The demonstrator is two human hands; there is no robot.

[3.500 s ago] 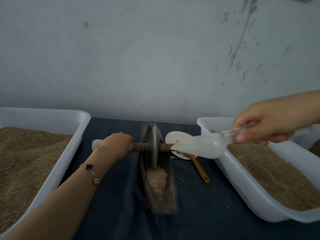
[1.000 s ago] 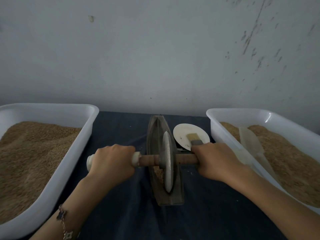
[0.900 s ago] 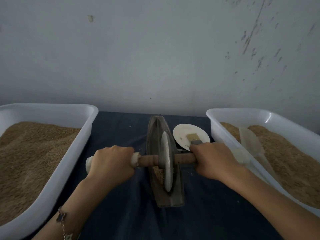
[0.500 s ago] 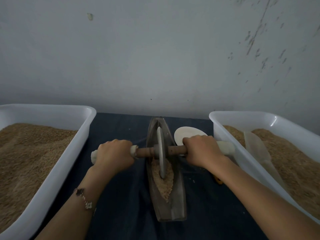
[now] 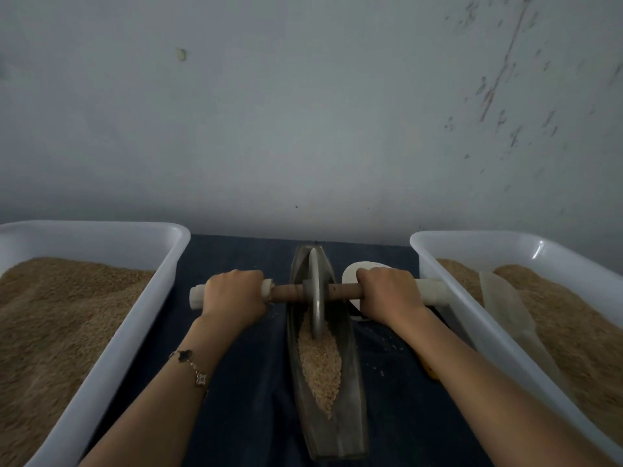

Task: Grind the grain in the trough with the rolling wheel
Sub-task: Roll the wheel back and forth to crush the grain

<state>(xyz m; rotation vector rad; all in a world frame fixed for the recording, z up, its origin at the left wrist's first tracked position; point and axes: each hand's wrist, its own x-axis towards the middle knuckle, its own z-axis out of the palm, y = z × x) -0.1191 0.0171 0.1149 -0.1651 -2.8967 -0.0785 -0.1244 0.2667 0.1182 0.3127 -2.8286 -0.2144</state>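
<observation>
— On the dark-cloth desk (image 5: 242,416), what's biggest?
— Two white tubs of grain: left tub (image 5: 135,318), right tub (image 5: 478,318), a clear scoop (image 5: 505,308) lying in the right one.
— Between them?
— The boat-shaped trough (image 5: 350,382), grain (image 5: 320,362) heaped in its near half, rolling wheel (image 5: 316,291) upright toward the far end.
— The grip?
— Left hand (image 5: 232,298) and right hand (image 5: 387,296) each curl tight around the axle handle (image 5: 286,293), either side of the wheel. A bracelet (image 5: 192,365) circles the left wrist.

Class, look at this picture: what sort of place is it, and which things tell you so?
Probably a small grain-grinding workbench: a boat-shaped metal trough with a metal rolling wheel, two white plastic tubs of brown grain, against a plain scuffed wall.
</observation>
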